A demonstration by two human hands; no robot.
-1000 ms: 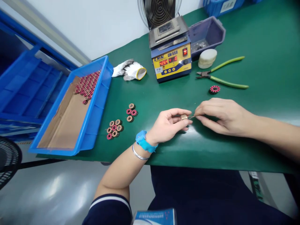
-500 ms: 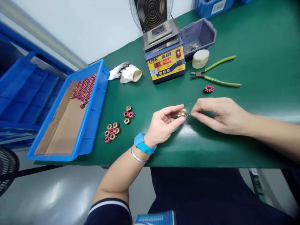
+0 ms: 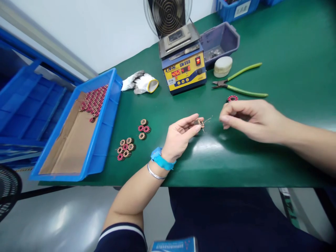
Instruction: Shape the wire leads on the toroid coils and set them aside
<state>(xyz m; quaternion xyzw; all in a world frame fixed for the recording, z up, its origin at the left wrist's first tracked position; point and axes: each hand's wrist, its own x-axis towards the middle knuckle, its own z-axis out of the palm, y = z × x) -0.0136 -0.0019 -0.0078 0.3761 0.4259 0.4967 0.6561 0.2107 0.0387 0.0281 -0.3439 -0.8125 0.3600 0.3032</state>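
Observation:
My left hand [image 3: 181, 134] pinches a copper-wound toroidal coil [image 3: 200, 123] between thumb and fingertips, just above the green table. Thin wire leads stick out of the coil toward the right. My right hand [image 3: 249, 117] hovers to the right, apart from the leads. Its thumb and fingers are curled together, and nothing shows in them. Behind it a red-faced coil [image 3: 232, 98] is partly hidden. Green-handled pliers [image 3: 223, 84] lie with their handles spread beyond that. Left of my left hand, several coils [image 3: 125, 147] sit in a cluster, with a smaller group [image 3: 144, 128] nearby.
A blue tray [image 3: 97, 150] with cardboard and many coils stands at the left. At the back are a yellow-fronted CM 558 unit [image 3: 185, 75], a purple bin [image 3: 223, 36], a round white container [image 3: 222, 66] and white gloves [image 3: 141, 83]. A fan [image 3: 169, 14] stands behind.
My right hand has let go of the wire lead and moved right and slightly up. My left hand has shifted a little left and turned the coil, so its end face shows.

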